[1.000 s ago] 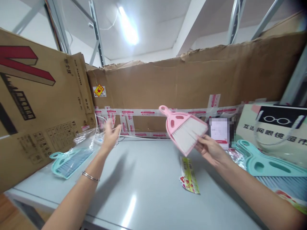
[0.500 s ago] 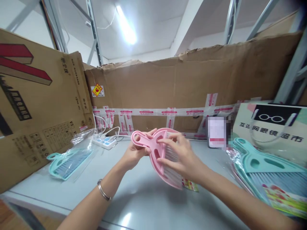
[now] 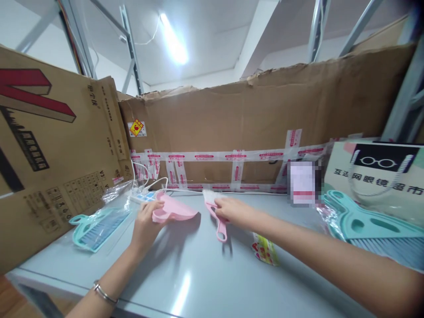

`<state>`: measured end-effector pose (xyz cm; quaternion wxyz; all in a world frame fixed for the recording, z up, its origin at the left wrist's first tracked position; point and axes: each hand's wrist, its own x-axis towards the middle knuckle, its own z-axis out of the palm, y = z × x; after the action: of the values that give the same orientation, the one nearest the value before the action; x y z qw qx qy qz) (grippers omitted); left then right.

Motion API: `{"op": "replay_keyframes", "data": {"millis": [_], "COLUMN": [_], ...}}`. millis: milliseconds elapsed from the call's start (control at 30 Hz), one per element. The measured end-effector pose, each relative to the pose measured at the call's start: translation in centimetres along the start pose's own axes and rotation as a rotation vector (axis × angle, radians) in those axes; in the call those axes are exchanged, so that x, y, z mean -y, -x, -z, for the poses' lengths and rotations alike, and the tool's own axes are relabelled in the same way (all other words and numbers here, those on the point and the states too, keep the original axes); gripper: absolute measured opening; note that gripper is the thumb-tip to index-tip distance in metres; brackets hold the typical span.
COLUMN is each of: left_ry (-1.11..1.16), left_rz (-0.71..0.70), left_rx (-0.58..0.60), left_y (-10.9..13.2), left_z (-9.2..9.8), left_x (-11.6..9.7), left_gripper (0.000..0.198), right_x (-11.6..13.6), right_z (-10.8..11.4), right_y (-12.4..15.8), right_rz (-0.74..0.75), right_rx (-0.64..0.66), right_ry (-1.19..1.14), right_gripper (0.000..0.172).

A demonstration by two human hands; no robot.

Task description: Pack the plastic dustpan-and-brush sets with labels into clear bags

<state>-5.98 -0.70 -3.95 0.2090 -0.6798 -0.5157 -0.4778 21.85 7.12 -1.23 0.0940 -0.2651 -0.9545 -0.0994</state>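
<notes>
Glossy pale-grey surface (image 3: 212, 282): spreads beneath everything we hold.
Pink flared plastic dustpan (image 3: 179, 210): over the surface, clamped in our left hand (image 3: 149, 218).
Pink-handled, white-bristled brush (image 3: 214, 213): right of the dustpan, apart from it, clamped in our right hand (image 3: 227, 208).
Yellow-green printed card (image 3: 265, 249): on the surface, right of the brush.

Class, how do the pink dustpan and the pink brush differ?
The pink dustpan is in the left hand, the pink brush in the right hand. The dustpan has a broad pan; the brush has pale bristles. The dustpan looks wider than the brush. Both are mainly pink.
</notes>
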Motion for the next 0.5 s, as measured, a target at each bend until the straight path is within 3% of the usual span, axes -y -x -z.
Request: {"op": "replay_keyframes", "data": {"millis": [100,200,300,400,500], "left_ry": [-0.084,-0.209,-0.308,-0.319,-0.324], "left_rz": [-0.072,-0.074,-0.044,-0.03,-0.007], "left_rx": [0.218,0.506,0.732,0.803,0.782], "left_y": [0.8,0.9,0.4,-0.3,-0.9], "left_z": [-0.8,-1.4,-2.4,-3.6,-4.5], "left_x": [0.4,0.2,0.0,0.1,0.0], "left_gripper": [0.007,0.022,0.024,0.022,0.031], "right_x": [0.5,0.7,0.5,-0.2,-2.1], "right_z": [-1.9,-2.7,-3.1,-2.7,-1.2], "right_y": [-1.0,-1.1,-0.8,0.6,4.7], "right_rz": [-0.042,-0.052,-0.06,-0.073,-0.184], "right_rx": [0.127,0.174,0.192,0.116,-0.074], "right_ry": [0.046,0.055,0.042,-0.034,-0.144], "right_gripper": [0.013,0.017,0.023,0.033,0.032]}}
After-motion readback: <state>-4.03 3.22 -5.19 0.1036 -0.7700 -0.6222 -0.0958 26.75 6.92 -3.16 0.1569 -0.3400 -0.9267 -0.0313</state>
